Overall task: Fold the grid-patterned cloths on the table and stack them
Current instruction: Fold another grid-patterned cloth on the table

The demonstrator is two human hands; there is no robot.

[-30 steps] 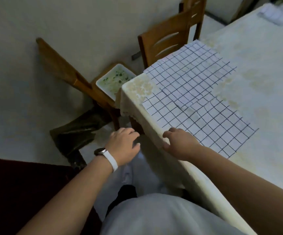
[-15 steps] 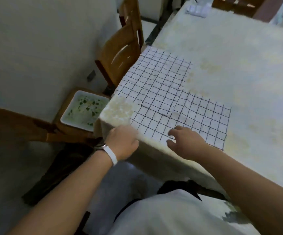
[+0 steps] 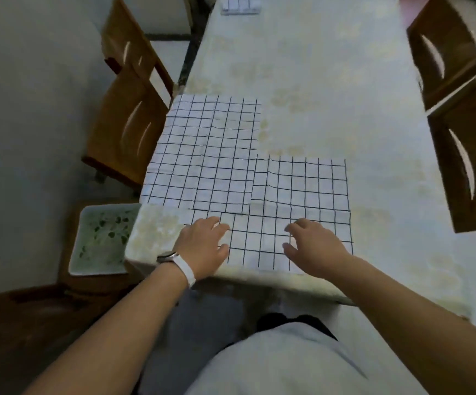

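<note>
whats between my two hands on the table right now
Only a bare stretch of the nearest white cloth with black grid lines; nothing lies on it between the left hand and right hand, as the head view shows.

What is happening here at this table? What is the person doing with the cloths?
A person at the near end of the table reaches with both hands over the nearest grid-patterned cloth. The left hand is at its left edge and the right hand further right. The fingers are loosely curled and grip nothing yet. More grid cloths lie flat beyond it, overlapping, not yet folded or stacked.
</note>
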